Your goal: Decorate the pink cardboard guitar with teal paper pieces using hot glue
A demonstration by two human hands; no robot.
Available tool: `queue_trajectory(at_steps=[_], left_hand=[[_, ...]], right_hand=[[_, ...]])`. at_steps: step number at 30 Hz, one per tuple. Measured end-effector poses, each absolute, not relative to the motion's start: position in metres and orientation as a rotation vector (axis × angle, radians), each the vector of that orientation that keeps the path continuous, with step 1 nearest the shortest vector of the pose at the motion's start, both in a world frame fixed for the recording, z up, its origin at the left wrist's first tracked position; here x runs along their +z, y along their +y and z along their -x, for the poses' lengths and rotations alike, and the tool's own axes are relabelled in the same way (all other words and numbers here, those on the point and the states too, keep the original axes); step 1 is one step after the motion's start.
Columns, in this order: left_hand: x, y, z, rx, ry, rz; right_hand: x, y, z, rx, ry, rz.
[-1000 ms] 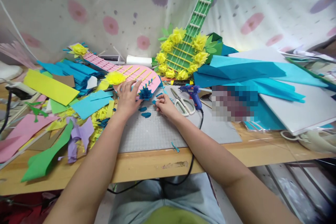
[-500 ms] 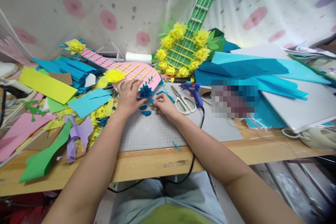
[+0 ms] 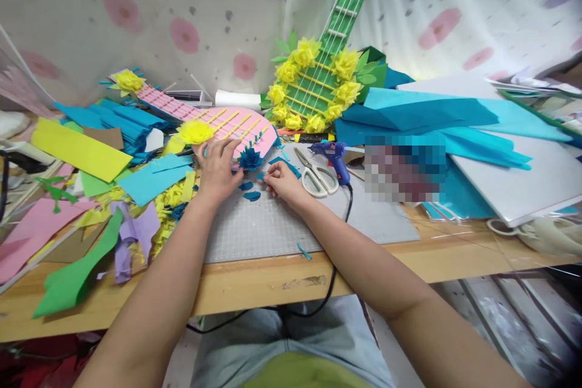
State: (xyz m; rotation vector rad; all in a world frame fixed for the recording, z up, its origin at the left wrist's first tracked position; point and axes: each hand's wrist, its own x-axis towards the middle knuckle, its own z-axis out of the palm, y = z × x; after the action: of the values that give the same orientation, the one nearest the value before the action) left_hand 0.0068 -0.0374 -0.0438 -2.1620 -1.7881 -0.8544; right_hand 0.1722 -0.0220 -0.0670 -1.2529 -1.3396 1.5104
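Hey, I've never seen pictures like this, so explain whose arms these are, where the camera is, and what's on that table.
There's no machine here: these are a person's own bare arms, seen by a camera worn on their head, looking forward and down.

The left hand is spread by the lower edge of a pink guitar-shaped craft, beside a dark blue flower; whether it grips anything is unclear. The right hand pinches a small blue piece.

On the wooden table lie a gray mat, loose blue petals, scissors and a blue glue gun. Behind stands a green guitar-shaped craft.
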Motion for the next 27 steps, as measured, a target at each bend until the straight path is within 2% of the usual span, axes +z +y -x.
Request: queue_trajectory(at_steps=[11, 27], left_hand=[[-0.0412, -0.0406, -0.0067, -0.805, -1.842, 2.170], [-0.0473, -0.0370, -0.0146, -0.927, -1.847, 2.143]], right_hand=[[-0.0648, -0.0183, -0.1743, 1.408, -1.185, 1.257], [-0.0646, -0.0187, -0.1750, 1.403, -1.226, 1.243]])
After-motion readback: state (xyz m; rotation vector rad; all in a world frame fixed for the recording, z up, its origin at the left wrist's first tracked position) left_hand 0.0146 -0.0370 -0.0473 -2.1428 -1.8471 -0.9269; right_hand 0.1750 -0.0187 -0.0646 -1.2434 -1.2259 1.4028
